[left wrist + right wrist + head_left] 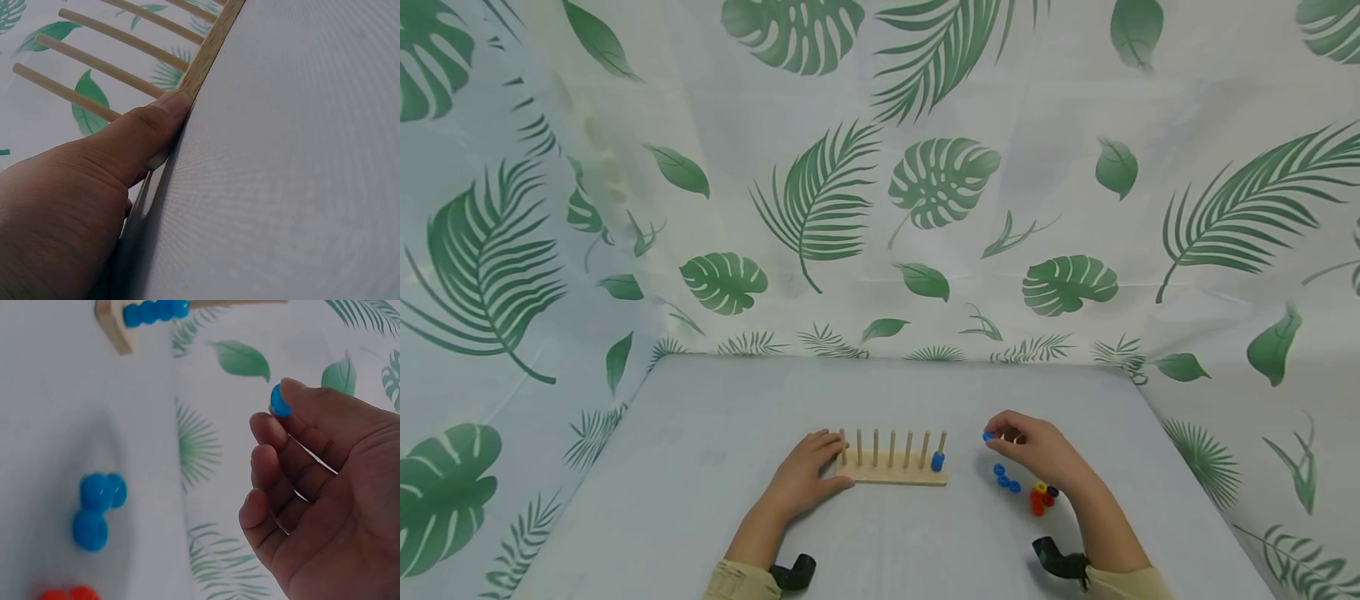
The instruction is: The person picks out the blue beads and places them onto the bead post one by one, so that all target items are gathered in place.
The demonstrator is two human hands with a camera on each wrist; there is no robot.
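My left hand grips the left end of a wooden peg board, its thumb against the base's front edge and its fingers near the leftmost peg. Upright pegs stand in a row along the board. Several blue beads are stacked on the rightmost peg, at the bottom. To the right of the board, above the table, my right hand pinches one blue bead between thumb and index finger; its other fingers are loosely bent. Loose blue beads lie on the table below that hand.
Close to my right wrist, red beads, a yellow bead and a dark bead lie in a cluster. The pale table meets a leaf-printed curtain at the back and sides.
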